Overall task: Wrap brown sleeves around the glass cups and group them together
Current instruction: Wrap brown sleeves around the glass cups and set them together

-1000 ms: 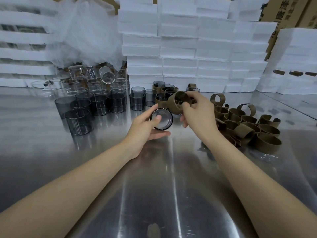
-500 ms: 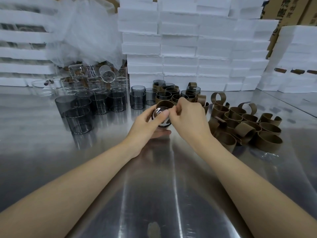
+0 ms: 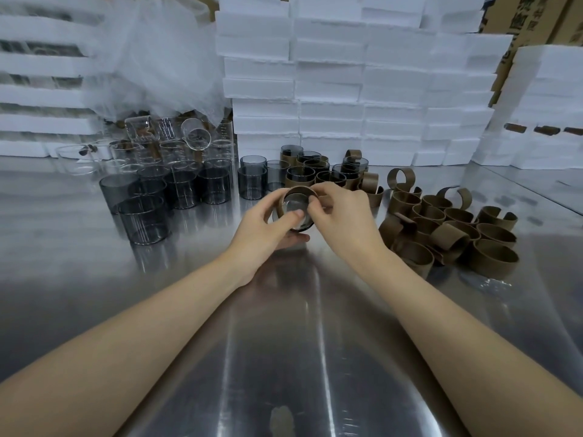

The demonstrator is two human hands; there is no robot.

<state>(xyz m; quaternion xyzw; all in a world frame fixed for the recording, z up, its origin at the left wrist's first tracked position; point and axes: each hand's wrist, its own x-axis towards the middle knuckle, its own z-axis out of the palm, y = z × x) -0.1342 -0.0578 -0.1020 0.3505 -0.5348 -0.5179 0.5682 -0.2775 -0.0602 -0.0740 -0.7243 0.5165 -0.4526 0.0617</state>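
My left hand [image 3: 268, 222] has its grip clenched round the small smoky glass cup [image 3: 295, 212], tipped on its side with the mouth toward me so I can see the rim while I work. Thumb across the front keeps it from rolling. The cup is up off the shiny steel worktop [image 3: 284, 326], between both hands, just in front of the finished group.

My right hand [image 3: 342, 216] pinches the brown curled cardboard sleeve [image 3: 299, 191] at its loose end, pulling it round the cup wall. The sleeve sits around the cup's upper edge; whether the ends are fully closed I cannot tell, as fingers cover the join.

Layout makes sense for speed: the pile of loose brown sleeves [image 3: 448, 228] lies near my right hand, the bare dark glass cups [image 3: 164, 197] stand to the left for my left hand to pick, and the already sleeved cups [image 3: 315, 171] are clustered straight ahead, so the done one only needs a short push forward. White foam blocks [image 3: 331, 89] stacked behind, probably packing.

Judgement: mid-wrap, many bare cups left.
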